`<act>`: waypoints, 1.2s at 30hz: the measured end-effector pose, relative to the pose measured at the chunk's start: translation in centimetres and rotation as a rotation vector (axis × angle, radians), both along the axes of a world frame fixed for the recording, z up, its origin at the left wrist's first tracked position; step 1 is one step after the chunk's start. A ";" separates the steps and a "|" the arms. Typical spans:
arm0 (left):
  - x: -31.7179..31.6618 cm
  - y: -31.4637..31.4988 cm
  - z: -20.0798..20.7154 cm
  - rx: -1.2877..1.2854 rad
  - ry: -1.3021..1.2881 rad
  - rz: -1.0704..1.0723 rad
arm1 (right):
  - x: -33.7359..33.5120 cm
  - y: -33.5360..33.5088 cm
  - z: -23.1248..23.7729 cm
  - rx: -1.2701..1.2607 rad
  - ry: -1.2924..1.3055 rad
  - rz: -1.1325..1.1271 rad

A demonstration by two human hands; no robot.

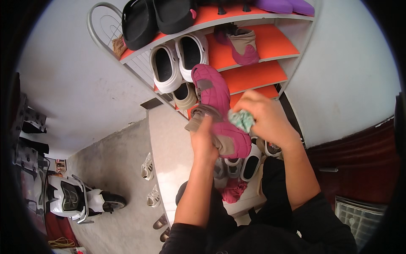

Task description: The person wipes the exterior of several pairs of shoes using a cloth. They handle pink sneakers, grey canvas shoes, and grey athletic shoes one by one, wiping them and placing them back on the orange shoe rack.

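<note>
In front of the rack, my left hand is closed around the grey-brown collar of magenta padded footwear. A second magenta and tan section extends below it toward the lower right; whether this is one shoe or a pair I cannot tell. My right hand, slightly blurred, grips a crumpled green-and-white cloth close beside the magenta surface. Part of the cloth is hidden by my fingers. Below my hands, several shoes stand on the pale tiles, near a crumpled dark pink cloth.
A metal shoe rack with orange shelves holds black clogs, white clogs, purple footwear and a magenta-tan shoe. More shoes line the tile step's left edge. A white motorbike stands farther left.
</note>
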State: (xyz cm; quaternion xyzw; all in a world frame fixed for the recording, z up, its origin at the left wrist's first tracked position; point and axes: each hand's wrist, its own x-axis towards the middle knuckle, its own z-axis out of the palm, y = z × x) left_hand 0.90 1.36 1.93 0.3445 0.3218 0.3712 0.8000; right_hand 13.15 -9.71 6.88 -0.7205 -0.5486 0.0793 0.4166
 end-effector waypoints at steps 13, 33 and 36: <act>-0.5 1.4 0.0 -0.034 -0.152 0.214 | -1.2 -0.1 0.1 -0.056 0.033 0.041; -0.7 0.9 0.2 -0.008 -0.041 -0.275 | -0.2 1.3 -2.1 0.139 0.326 -0.303; -0.6 1.0 -0.4 -0.137 -0.147 -0.253 | -0.3 1.5 -1.7 0.214 0.336 -0.312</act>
